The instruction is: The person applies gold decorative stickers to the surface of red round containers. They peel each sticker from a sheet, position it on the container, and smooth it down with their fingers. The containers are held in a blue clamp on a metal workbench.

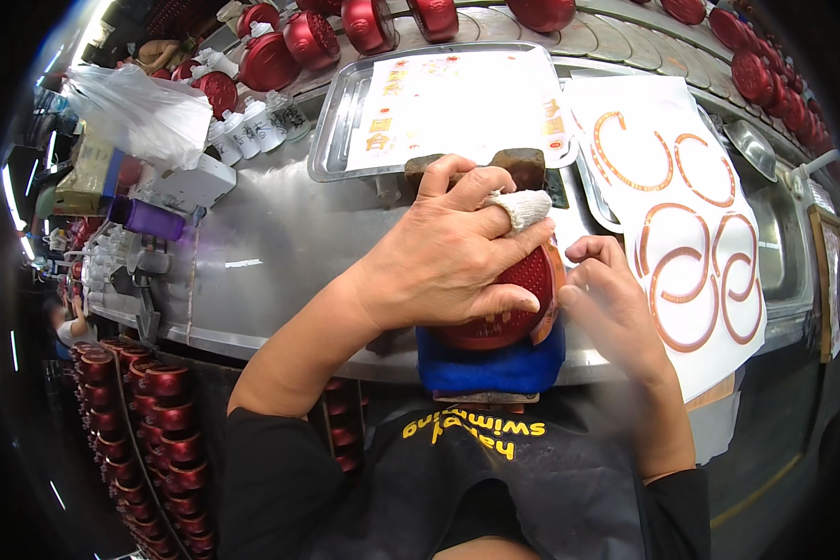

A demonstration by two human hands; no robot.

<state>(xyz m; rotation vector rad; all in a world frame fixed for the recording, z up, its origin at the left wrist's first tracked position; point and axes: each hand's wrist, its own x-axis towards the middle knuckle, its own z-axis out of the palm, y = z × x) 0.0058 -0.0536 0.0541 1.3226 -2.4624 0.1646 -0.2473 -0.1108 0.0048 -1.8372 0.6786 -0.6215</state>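
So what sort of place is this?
Likely a factory workshop: many matching red vessels line a slatted conveyor beyond a metal bench, and a white sheet carries orange curved strips.

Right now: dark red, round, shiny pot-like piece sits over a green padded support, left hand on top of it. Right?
One fix: the padded support is blue, per the head view. Dark red piece over it, left hand on top: correct.

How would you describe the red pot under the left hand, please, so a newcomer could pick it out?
Find the steel table, then the blue cloth at its near edge. The red pot lies against it, partly covered by the left hand; the other red pots touch no blue cloth.
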